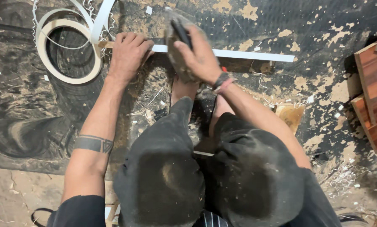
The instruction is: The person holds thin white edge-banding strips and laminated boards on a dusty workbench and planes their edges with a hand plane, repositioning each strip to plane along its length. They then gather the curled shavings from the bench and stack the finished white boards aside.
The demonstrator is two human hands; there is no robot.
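Note:
I am crouched over a narrow wooden board stood on edge, with a white edge-band strip (247, 54) running along its top. My left hand (129, 52) presses down on the strip near the board's left end. My right hand (197, 52) grips a dark-handled tool wrapped in a dusty rag (176, 50) and holds it against the strip just right of the left hand. A wristband sits on my right wrist. My knees in dusty black trousers (163, 168) fill the lower middle, and one foot (183, 90) shows under the board.
A loose coil of white edge banding (66, 46) lies on the floor at upper left, its tail leading to the board. Reddish-brown laminated boards (375, 92) are stacked at the right edge. A small wooden block (290, 115) and white shavings (344, 176) lie on the dark, stained floor.

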